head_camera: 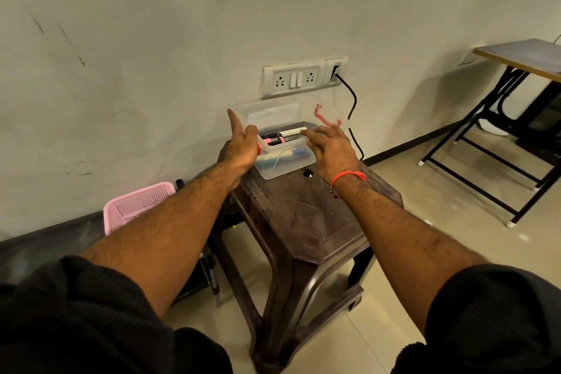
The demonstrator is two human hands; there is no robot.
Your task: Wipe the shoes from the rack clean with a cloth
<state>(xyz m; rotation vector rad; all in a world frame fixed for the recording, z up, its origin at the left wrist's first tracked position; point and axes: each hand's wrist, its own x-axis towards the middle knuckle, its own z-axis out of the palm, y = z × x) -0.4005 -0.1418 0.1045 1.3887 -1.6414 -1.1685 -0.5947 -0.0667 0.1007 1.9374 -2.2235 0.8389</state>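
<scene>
No shoe or cloth shows in the head view. A clear plastic box (282,168) stands on a dark brown plastic stool (303,215) against the wall, with its lid (270,114) raised. Inside lie several markers (288,133), one of them pink. My left hand (241,147) is at the left edge of the lid, index finger straight and pointing up. My right hand (331,150) hovers over the box's right rim with its fingers spread and relaxed; a red thread is tied round the wrist. Neither hand grips anything that I can see.
A socket plate (291,79) is on the wall above the box, and a black cable (353,106) drops from it beside the stool. A pink perforated basket (136,200) leans at the wall to the left. A folding table (522,58) stands at the right.
</scene>
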